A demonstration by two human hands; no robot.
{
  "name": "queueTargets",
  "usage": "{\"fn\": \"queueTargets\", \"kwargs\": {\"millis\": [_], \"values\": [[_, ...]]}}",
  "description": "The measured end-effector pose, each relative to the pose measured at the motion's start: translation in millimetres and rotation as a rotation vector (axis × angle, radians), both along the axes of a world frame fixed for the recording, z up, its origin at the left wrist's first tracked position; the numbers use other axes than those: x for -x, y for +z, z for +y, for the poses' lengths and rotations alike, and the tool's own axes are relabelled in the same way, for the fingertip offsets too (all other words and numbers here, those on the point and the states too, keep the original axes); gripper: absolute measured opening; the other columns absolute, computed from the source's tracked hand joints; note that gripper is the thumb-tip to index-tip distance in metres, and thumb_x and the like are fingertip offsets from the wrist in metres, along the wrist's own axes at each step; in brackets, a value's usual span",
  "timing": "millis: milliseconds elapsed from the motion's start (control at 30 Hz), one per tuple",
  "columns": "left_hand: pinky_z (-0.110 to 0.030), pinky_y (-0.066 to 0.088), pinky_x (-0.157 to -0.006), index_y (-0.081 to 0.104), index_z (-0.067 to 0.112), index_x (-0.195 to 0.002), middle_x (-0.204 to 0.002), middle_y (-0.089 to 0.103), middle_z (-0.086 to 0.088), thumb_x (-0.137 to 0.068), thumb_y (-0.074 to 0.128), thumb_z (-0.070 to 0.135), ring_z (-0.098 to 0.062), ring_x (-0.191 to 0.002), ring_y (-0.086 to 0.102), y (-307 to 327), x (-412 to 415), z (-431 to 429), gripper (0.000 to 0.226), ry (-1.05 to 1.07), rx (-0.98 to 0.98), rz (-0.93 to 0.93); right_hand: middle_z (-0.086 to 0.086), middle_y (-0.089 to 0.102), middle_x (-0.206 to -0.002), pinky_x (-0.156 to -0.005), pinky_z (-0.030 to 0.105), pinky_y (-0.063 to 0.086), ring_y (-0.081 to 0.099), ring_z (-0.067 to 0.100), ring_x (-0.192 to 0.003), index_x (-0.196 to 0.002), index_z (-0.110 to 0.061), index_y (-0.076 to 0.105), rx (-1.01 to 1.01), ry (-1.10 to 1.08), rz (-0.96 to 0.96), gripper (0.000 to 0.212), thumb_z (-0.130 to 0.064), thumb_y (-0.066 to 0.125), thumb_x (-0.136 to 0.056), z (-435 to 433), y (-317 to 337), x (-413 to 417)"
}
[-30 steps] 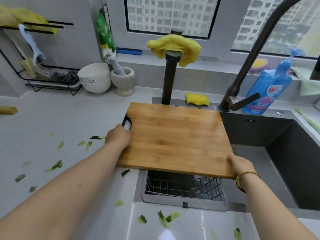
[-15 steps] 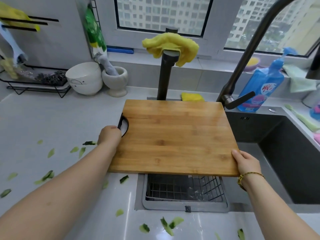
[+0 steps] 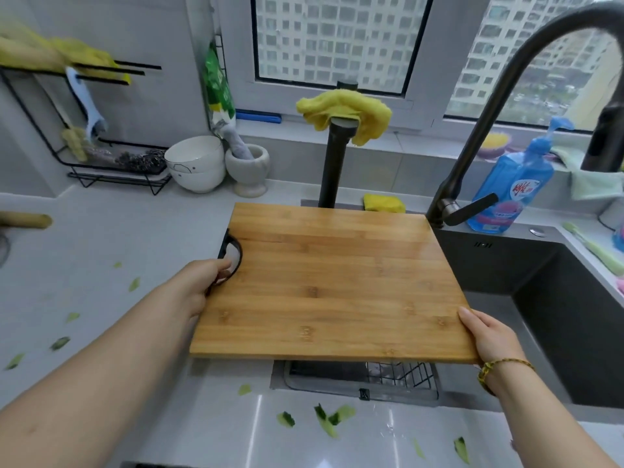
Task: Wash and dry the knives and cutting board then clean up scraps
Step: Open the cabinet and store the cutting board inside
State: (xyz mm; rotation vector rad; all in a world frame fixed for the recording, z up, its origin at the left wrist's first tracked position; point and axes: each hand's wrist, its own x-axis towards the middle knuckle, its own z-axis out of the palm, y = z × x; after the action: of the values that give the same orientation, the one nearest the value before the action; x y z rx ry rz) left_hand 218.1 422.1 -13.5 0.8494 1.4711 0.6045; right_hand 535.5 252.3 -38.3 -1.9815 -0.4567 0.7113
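The left hand (image 3: pixel 202 285) grips the cutting board (image 3: pixel 331 285) by its black handle. The right hand (image 3: pixel 489 336) clasps its near corner. Green scraps (image 3: pixel 329 418) dot the table (image 3: pixel 101 238).

What the cutting board (image 3: pixel 331 282) and the frame edges keep from us

We cannot see the fingers of the right hand (image 3: pixel 489 336) or most fingers of the left hand (image 3: pixel 199 287), which lie under the board. Between the hands it covers all but the near strip of the wire basket (image 3: pixel 401 373). Beyond the right hand, the faucet (image 3: pixel 479 136) runs off the edge, and the bottle (image 3: pixel 513 187) label is too small to read. Left of the left hand, the scraps (image 3: pixel 60 342) are blurred and a wooden stick (image 3: pixel 27 220) is cut off.
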Motion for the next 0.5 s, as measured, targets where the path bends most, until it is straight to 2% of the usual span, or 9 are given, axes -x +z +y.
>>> {"fn": "queueTargets", "kwargs": {"millis": [100,200,300,400,500], "values": [[-0.033,0.052,-0.055,0.058,0.004,-0.09,-0.073,0.064,-0.011,-0.095,0.048,0.023,-0.024,-0.063,0.062,17,21,-34,0.022,0.033,-0.008,-0.131,0.01,0.054,-0.103,-0.095,0.047,0.043,0.05,0.028,-0.095,-0.12,-0.003,0.056,-0.02,0.079,0.049,0.036,-0.023,0.054,-0.09,-4,6,0],[-0.022,0.05,-0.038,0.055,0.009,-0.082,-0.065,0.062,-0.007,-0.096,0.045,0.018,-0.014,-0.041,0.061,34,37,-75,0.019,0.127,-0.15,-0.149,0.009,0.057,-0.095,-0.083,0.039,0.041,0.052,0.025,-0.086,-0.119,-0.001,0.056,-0.045,0.178,0.092,0.037,-0.022,0.055,-0.09,-9,13,4],[-0.021,0.049,-0.039,0.055,0.009,-0.08,-0.061,0.063,-0.008,-0.096,0.045,0.021,-0.016,-0.043,0.062,55,49,-136,0.023,0.221,-0.226,-0.183,0.007,0.056,-0.089,-0.076,0.033,0.039,0.049,0.02,-0.074,-0.12,-0.002,0.056,-0.068,0.31,0.1,0.035,-0.022,0.053,-0.091,-19,25,12],[-0.019,0.05,-0.044,0.058,0.013,-0.076,-0.069,0.063,-0.007,-0.094,0.045,0.035,-0.019,-0.054,0.062,64,66,-204,0.032,0.357,-0.27,-0.224,0.004,0.054,-0.077,-0.058,0.027,0.038,0.046,0.016,-0.064,-0.118,-0.001,0.057,-0.075,0.47,0.103,0.034,-0.021,0.054,-0.091,-32,38,22],[-0.02,0.052,-0.042,0.06,0.011,-0.08,-0.059,0.068,-0.007,-0.093,0.04,0.044,-0.017,-0.046,0.065,70,80,-266,0.041,0.392,-0.269,-0.298,0.003,0.053,-0.074,-0.054,0.024,0.035,0.046,0.015,-0.063,-0.115,-0.004,0.059,-0.045,0.628,0.116,0.032,-0.024,0.054,-0.091,-45,43,33]]}}
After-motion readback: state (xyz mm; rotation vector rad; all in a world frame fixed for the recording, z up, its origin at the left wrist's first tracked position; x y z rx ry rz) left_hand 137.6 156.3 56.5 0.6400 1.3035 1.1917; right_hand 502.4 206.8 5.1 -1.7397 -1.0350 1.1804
